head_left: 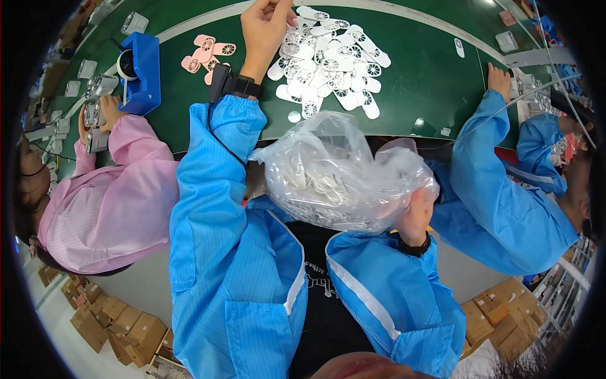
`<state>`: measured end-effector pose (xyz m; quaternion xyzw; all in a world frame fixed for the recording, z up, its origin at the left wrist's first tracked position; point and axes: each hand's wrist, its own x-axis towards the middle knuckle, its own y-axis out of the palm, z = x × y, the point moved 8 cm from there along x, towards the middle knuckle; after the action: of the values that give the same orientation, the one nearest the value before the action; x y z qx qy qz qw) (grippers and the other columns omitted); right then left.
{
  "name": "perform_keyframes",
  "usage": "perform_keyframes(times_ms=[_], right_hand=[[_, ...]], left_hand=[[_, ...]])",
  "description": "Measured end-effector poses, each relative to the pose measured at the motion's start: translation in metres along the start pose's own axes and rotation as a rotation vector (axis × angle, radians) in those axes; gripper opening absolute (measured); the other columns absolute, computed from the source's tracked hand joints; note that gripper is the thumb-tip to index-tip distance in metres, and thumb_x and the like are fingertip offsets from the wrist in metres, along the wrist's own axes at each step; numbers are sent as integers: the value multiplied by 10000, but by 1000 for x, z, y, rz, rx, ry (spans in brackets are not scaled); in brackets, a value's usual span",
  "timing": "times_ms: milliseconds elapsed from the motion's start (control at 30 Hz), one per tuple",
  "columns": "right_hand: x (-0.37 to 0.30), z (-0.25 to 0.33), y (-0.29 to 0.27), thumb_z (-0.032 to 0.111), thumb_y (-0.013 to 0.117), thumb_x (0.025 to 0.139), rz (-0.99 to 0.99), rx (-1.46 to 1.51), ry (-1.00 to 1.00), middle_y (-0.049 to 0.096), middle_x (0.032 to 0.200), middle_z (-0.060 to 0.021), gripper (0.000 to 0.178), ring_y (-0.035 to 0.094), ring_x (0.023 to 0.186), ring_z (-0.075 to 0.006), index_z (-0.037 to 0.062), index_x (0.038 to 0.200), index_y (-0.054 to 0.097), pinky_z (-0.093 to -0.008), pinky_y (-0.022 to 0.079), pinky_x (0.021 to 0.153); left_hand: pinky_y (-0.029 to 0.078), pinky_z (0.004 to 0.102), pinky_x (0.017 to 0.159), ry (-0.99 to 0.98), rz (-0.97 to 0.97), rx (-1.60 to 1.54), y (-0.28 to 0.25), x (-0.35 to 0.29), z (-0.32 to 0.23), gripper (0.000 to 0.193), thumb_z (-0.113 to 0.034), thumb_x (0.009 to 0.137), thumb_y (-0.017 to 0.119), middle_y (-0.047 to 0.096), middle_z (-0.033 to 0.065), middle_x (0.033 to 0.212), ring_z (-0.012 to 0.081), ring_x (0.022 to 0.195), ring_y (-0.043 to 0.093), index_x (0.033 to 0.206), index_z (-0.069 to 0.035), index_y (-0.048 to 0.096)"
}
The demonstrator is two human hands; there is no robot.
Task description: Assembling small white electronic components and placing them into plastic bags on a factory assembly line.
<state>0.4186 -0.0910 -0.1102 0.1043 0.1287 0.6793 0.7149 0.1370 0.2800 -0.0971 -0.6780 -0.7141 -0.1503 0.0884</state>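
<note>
White pieces [328, 60] are heaped at twelve o'clock, seemingly for easy reach by the left hand [268, 20], whose grip cannot be determined, while a clear bag [338, 136] is apparently steadied at its four o'clock side by the right hand [415, 219], fingers obscured, closure undeterminable.

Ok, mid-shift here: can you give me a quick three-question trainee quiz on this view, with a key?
1. Which of the wearer's hands touches the clear plastic bag?
2. True or false: the salmon-pink flat pieces lie to the right of the white flat pieces.
3. What colour is the tape dispenser: (A) yellow, (B) blue or (C) red?

Key: 1. The right hand. 2. False; they lie to the left. 3. B.
</note>
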Motion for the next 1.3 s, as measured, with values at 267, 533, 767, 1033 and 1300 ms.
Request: perform_keyframes(times_ms=[267,533,767,1033,1300], right_hand=[[42,-39,-17,322,401,1172,-8,356,131,622,1463,-155,492,632,1314,-273,-5,1533,475,-412,501,1106],[51,-43,3,381,459,1151,14,447,263,659,1396,-122,516,675,1199,-231,9,1504,513,-380,544,1010],[107,-19,-12,404,508,1141,-190,-122,68,707,1277,-95,524,694,1053,-204,-7,1461,562,-365,545,935],[134,59,-39,488,454,1151,-238,-717,-113,701,1336,-148,634,680,1145,-228,-61,1425,614,-353,513,999],[181,84,27,649,457,1094,322,-628,-50,714,1336,-204,801,709,1195,-276,-74,1380,649,-375,520,1071]], left_hand=[[449,230,570,24,38,-3,9,9,4,197,-103,1046,686,661,19,711,72,615,604,882,5,677],[451,227,568,-11,27,-16,-2,14,19,203,-102,1047,685,656,13,707,68,613,602,874,3,677],[427,205,545,-31,18,-46,-6,27,24,217,-105,1052,684,639,-3,682,42,588,576,860,-4,669],[491,255,597,60,117,-20,-2,36,23,204,-164,1038,716,742,68,798,116,696,703,963,26,715],[473,230,581,33,68,-40,12,44,-7,205,-156,1033,733,709,46,748,88,649,655,936,22,704]])
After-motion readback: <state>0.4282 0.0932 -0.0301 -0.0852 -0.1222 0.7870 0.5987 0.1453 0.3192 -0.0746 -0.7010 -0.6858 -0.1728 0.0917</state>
